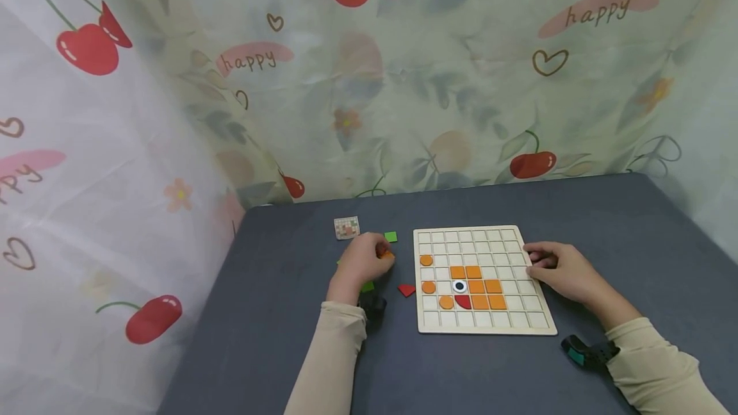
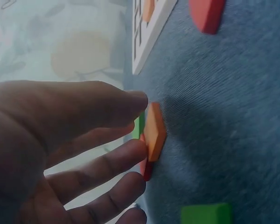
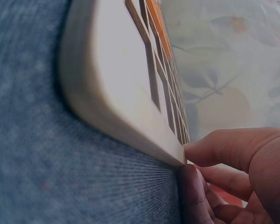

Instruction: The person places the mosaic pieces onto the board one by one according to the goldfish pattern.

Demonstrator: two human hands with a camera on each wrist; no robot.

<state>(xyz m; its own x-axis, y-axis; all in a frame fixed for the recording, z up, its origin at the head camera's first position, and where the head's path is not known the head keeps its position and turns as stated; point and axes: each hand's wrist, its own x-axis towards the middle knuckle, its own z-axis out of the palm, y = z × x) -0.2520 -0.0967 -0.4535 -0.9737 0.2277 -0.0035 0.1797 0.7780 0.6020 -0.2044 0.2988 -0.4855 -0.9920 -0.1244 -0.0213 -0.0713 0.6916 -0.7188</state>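
In the head view, my left hand (image 1: 362,260) is left of the white grid board (image 1: 521,322), its thumb and index finger at an orange tile (image 2: 155,133) close to the table. The left wrist view shows the two fingertips at opposite ends of this tile, the other fingers spread loosely. My right hand (image 1: 567,274) pinches the board's right edge, thumb on top and fingers at the side. On the board lie several orange square tiles (image 1: 476,286), several orange round tiles (image 1: 428,287), a black-and-white eye tile (image 1: 459,286) and a red quarter-round tile (image 1: 464,301).
A red tile (image 1: 406,290) lies between my left hand and the board. Green tiles (image 1: 391,236) lie around that hand. Behind it is a small pattern card (image 1: 346,228). The dark blue table (image 1: 461,376) meets a printed curtain (image 1: 438,82) at the back.
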